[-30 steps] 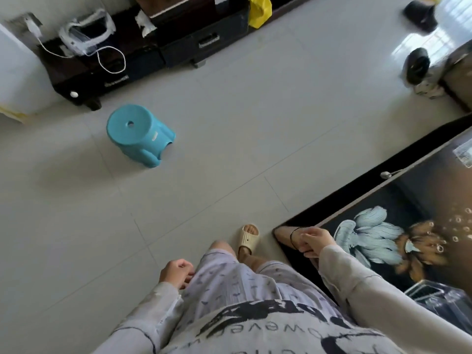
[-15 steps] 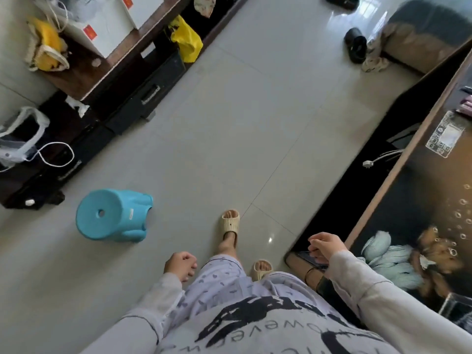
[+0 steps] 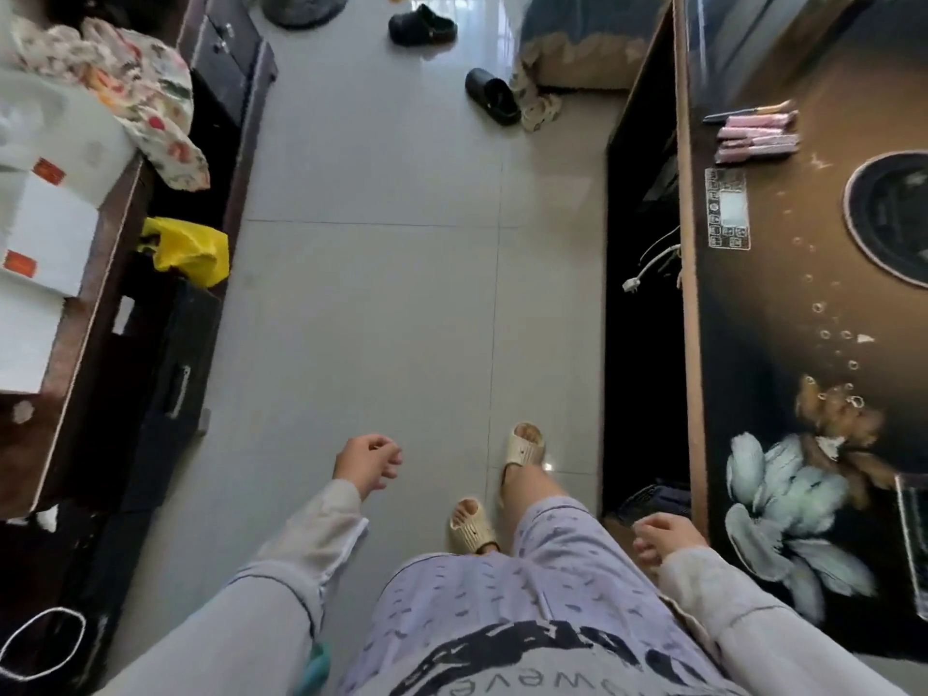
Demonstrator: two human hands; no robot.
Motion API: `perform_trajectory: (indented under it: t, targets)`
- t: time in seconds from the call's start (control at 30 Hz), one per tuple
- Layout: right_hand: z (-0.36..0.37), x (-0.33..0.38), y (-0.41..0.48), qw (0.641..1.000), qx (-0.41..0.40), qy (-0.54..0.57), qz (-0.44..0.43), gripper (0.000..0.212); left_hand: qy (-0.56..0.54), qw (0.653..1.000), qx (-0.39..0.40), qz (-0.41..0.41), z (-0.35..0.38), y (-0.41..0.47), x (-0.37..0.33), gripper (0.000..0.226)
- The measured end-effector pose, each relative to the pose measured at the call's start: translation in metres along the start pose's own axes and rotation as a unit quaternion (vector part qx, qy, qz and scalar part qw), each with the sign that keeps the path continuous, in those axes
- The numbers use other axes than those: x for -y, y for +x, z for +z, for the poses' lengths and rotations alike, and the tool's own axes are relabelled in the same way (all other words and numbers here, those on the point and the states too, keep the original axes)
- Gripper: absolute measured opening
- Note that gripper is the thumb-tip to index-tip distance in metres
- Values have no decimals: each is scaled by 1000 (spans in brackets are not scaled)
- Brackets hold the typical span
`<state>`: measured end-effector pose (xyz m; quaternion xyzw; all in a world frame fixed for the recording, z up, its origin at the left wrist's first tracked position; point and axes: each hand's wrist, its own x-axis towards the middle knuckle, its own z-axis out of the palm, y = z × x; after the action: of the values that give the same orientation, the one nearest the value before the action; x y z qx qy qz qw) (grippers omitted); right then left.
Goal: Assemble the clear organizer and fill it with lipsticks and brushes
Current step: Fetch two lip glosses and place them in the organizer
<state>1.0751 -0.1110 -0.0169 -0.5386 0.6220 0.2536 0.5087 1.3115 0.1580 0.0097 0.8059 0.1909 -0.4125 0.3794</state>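
I stand on a tiled floor beside a dark table (image 3: pixel 689 303) on my right. Several pink-wrapped lipsticks and brushes (image 3: pixel 753 134) lie in a row at the table's far end. A corner of the clear organizer (image 3: pixel 911 540) shows at the right edge of the frame, on the table. My left hand (image 3: pixel 365 464) hangs in front of me over the floor, fingers loosely curled, holding nothing. My right hand (image 3: pixel 665 537) hangs near the table's edge, fingers relaxed and empty.
A dark cabinet (image 3: pixel 165 313) runs along the left, with white boxes (image 3: pixel 45 233), a floral cloth (image 3: pixel 135 87) and a yellow bag (image 3: pixel 188 249). Black slippers (image 3: pixel 489 95) and a sofa corner (image 3: pixel 572 47) lie ahead. A round burner (image 3: pixel 899 221) is set in the table.
The view has swung right, so the floor aisle now runs straight ahead; the blue stool has dropped out of sight. Both hands stay empty, and the pink items have come into view.
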Motion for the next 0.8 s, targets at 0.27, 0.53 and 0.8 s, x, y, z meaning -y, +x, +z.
perform_trajectory:
  t: [0.27, 0.53, 0.8]
  targets:
    - [-16, 112, 27, 998, 14, 67, -1, 25, 90, 994, 38, -37, 21, 47, -48, 30]
    - [-56, 239, 33, 995, 35, 55, -70, 14, 145, 984, 62, -83, 33, 77, -110, 31]
    - [-80, 305, 58, 992, 23, 107, -63, 12, 221, 971, 76, -52, 37, 135, -230, 31]
